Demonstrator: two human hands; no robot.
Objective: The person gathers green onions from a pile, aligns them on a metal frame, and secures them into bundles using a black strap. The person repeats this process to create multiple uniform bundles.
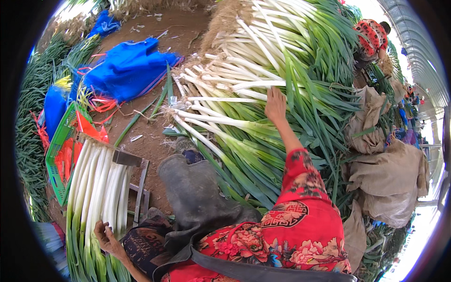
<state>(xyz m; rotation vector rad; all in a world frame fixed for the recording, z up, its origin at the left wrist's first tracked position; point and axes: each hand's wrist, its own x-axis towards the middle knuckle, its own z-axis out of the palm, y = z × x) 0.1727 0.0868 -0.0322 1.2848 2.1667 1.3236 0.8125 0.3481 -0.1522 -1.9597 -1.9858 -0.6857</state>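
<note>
My right hand reaches into a large heap of long green onions, its fingers bent down onto a white stalk. The fingertips are hidden among the stalks, so whether they grip one cannot be told. My left hand is low on the left, loosely curled with thumb and forefinger apart, beside a row of onions. Those lie side by side with white shanks up and green leaves towards me, in a metal frame. Heap onions still have roots, mostly pointing left.
A green plastic crate holding orange strips stands left of the frame. Blue sheeting lies on the bare soil. Brown sacks are piled at right. Another person bends over onions at upper right.
</note>
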